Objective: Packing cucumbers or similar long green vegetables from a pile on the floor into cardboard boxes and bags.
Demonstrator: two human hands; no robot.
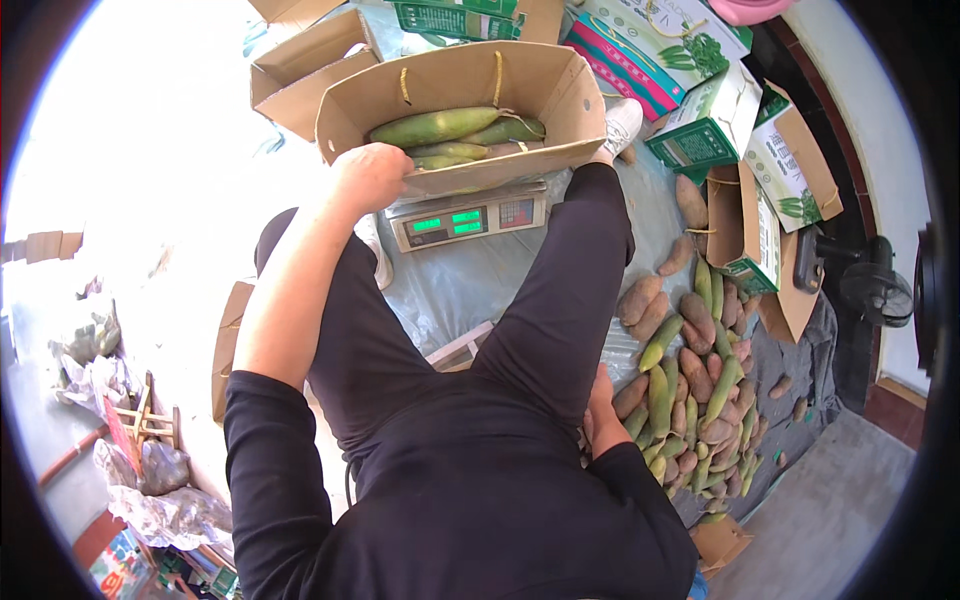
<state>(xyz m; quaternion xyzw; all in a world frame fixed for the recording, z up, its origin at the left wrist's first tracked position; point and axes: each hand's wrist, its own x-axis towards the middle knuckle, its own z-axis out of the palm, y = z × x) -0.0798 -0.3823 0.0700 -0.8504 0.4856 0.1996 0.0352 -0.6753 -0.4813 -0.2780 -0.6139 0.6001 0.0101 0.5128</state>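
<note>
A brown cardboard box [560, 95] with yellow cord handles stands on a digital scale [470, 218] with a lit green display. Inside it lie several long green radishes [435, 127]. My left hand [372, 178] is closed at the box's near left edge, its fingers curled over the rim; part of the fingertips is hidden. Down beside my right thigh, my right hand [601, 405] is next to a pile of green radishes [660, 400] and brownish sweet potatoes [698, 315]. My thigh covers most of its fingers, so what they hold does not show.
Open green and white cartons [708, 120] crowd the far right, beside a black fan [875, 285]. Another open brown box [310, 75] stands behind the scale at left. Plastic bags [165, 495] and a small wooden stool [150, 425] are at far left. Plastic sheeting covers the floor.
</note>
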